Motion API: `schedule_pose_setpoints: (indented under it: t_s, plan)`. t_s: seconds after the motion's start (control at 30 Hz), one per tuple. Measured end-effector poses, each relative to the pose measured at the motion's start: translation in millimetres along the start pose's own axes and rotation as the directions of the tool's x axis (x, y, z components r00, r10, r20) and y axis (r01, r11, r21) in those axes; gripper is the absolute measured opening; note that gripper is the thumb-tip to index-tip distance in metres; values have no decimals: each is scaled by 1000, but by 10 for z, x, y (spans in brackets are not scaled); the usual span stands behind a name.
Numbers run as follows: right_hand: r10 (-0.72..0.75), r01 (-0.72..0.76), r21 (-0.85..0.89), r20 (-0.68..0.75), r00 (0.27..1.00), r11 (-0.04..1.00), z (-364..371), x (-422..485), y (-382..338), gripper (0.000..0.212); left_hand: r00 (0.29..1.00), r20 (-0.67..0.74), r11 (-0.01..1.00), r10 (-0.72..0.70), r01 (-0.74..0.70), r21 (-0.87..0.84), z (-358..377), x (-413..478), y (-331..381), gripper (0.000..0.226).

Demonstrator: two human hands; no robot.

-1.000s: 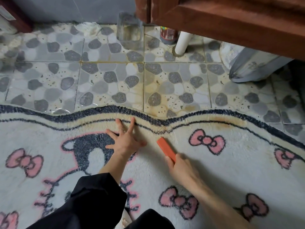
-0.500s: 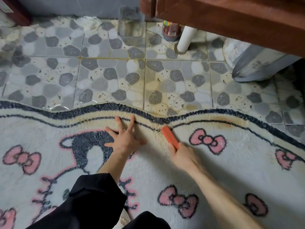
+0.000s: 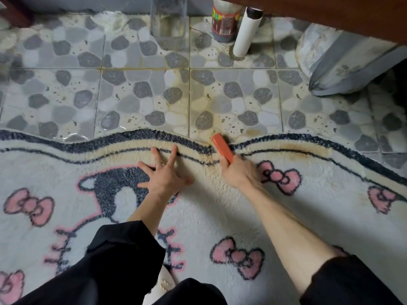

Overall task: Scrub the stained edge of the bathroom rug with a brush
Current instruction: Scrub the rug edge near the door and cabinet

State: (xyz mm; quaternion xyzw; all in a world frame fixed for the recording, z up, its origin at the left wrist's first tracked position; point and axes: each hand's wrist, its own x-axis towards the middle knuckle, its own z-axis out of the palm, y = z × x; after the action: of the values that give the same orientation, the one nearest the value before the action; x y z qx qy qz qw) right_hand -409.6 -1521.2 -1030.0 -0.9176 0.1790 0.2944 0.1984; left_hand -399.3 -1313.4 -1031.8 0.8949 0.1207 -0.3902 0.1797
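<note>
Left hand (image 3: 164, 177): palm down on the rug (image 3: 209, 216), fingers straight and spread wide, holding nothing. Two fingertips reach the cream band just inside the edge (image 3: 154, 137). A ring (image 3: 158, 162) shows on one finger.

Right hand (image 3: 241, 172): fingers curled round the near end of an orange brush (image 3: 222, 147). The brush points away from the person and slightly left. It lies across the edge at the dip in the wavy outline, and its far tip reaches the tile. Bristles cannot be seen.

Both forearms are bare, with black sleeves (image 3: 123, 256) pushed up.

Rug: pale, deep pile, with pink bows (image 3: 279, 176) and a dark cartoon figure under the left hand. The edge is a dark blue stripe, with a cream band and a thin blue line inside it. A yellow-brown stain (image 3: 308, 148) runs along the cream band to the right of the brush.

Floor (image 3: 141, 91): glossy grey pebble-pattern tiles. The grout is yellowed, with brownish marks near the brush tip. A wet sheen lies beside the rug at left.

Far side: a clear container (image 3: 169, 23), a red-labelled bottle (image 3: 224, 23) and a white pipe (image 3: 245, 34) stand on the tiles beneath a brown wooden cabinet (image 3: 330, 12). A grey bag (image 3: 343, 62) sits at right, well apart from the hands.
</note>
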Motion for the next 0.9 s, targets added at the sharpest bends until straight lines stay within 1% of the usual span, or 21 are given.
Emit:
schedule_pose_setpoints:
  t_s: [0.07,0.13,0.17,0.23,0.27,0.3,0.37,0.43,0.47,0.53,0.57,0.6,0.63,0.67,0.73,0.77,0.83,0.9]
  plan:
    - [0,1,63,-26,1000,998,-50,204,-198,53,1000,-2,1000,-9,9,-4,-7,7,-18,113]
    - [-37,32,138,32,999,990,38,-71,-85,48,1000,14,1000,-21,21,-15,-12,-28,-18,113]
    - [-34,28,120,53,998,992,80,-307,62,45,1000,10,1000,-7,7,-20,-17,-23,-7,113]
    - [44,-49,40,116,992,998,148,-791,341,41,1000,16,999,-3,4,-37,-20,-14,-7,114]
    - [68,-71,17,131,989,997,164,-849,438,41,1000,12,999,-5,5,-38,-25,-9,-10,114]
    - [76,-76,-6,131,988,997,153,-757,465,42,1000,6,999,-7,7,-31,-21,-10,-15,114]
    - [41,-38,-31,98,994,999,72,-378,255,43,1000,3,1000,-5,5,-22,-6,-9,-6,113]
    - [20,-20,-5,43,999,1000,-16,-25,-51,42,1000,-9,1000,9,-9,-19,18,24,-22,113]
    - [25,-26,43,24,999,999,-9,56,-141,41,1000,-11,1000,9,-9,-22,24,23,-38,113]
    - [24,-28,110,32,999,994,61,-163,-114,43,1000,-6,1000,1,-1,-26,12,-15,-50,112]
    - [11,-15,102,36,999,995,144,-388,9,46,1000,-9,1000,11,-12,-24,23,-26,-50,112]
    - [12,-15,57,60,998,998,246,-667,154,48,1000,-15,1000,23,-23,-21,24,-28,-45,112]
    - [43,-47,29,117,992,998,285,-899,246,50,1000,-16,999,24,-25,-22,10,-28,-45,112]
    - [62,-62,-1,127,990,998,316,-976,307,50,1000,-15,999,21,-21,-25,-4,-25,-39,112]
    - [53,-54,5,103,993,999,329,-716,212,48,1000,-21,1000,12,-13,-13,-10,-44,-29,112]
    - [29,-32,28,99,995,999,312,-500,39,48,1000,-25,1000,13,-14,-10,-9,-49,-22,112]
    - [-10,6,78,47,999,997,285,-76,-304,49,999,-29,1000,14,-15,-9,13,-35,-26,112]
    - [-6,4,93,30,1000,996,277,46,-431,51,999,-32,1000,9,-10,-12,16,-35,-67,112]
